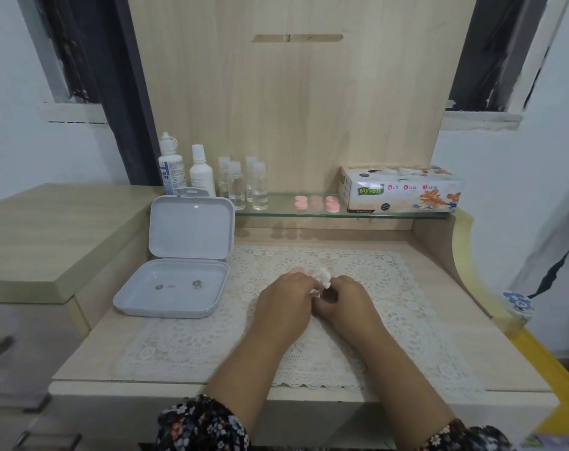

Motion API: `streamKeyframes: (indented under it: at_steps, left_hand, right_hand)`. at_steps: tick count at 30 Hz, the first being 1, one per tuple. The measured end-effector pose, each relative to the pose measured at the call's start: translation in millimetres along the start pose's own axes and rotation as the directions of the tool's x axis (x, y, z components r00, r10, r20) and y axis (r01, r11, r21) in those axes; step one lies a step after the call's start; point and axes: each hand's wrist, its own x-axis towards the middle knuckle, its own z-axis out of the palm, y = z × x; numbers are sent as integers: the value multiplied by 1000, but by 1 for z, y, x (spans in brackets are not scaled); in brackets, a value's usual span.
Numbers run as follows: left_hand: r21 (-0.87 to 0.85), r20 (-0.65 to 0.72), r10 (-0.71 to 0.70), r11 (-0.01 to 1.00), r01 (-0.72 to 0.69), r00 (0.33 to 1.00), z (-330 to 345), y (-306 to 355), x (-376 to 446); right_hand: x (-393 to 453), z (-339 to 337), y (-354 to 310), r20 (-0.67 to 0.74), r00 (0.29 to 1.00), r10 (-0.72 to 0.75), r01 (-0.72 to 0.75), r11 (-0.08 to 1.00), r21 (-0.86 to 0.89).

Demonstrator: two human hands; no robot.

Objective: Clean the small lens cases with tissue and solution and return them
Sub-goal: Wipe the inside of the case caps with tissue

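- My left hand (284,301) and right hand (340,299) meet over the middle of the lace mat (211,346), which lies on the counter (455,323).
- Between them, at their far edge, I hold a wad of tissue (320,275).
- Left of my hands, an open box (175,288) sits on the counter, its lid (192,227) standing up on the far side.
- A glass shelf (390,215) runs along the far side, above the counter.
- On it, from left to right: two solution bottles (185,170), four small bottles (244,185), a cluster of small lens cases (316,203), then a tissue box (401,190) at the right end.
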Motion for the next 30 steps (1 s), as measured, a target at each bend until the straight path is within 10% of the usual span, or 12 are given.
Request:
streamKeyframes:
  at_steps: [8, 19, 26, 30]
  left_hand:
    - [160, 67, -8, 987, -3, 998, -4, 7, -5]
    - [-339, 174, -266, 888, 312, 948, -5, -1, 7]
    - [-357, -267, -412, 882, 308, 871, -12, -3, 3]
    - [-285, -76, -261, 930, 230, 962, -5, 0, 2]
  right_hand:
    - [-1, -2, 0, 11, 1000, -15, 15, 1000, 14]
    - [0, -1, 1, 21, 999, -28, 29, 999, -20]
    - [1, 1, 2, 9, 1000, 5, -5, 1000, 2]
    - [1, 1, 2, 19, 1000, 7, -7, 1000, 9]
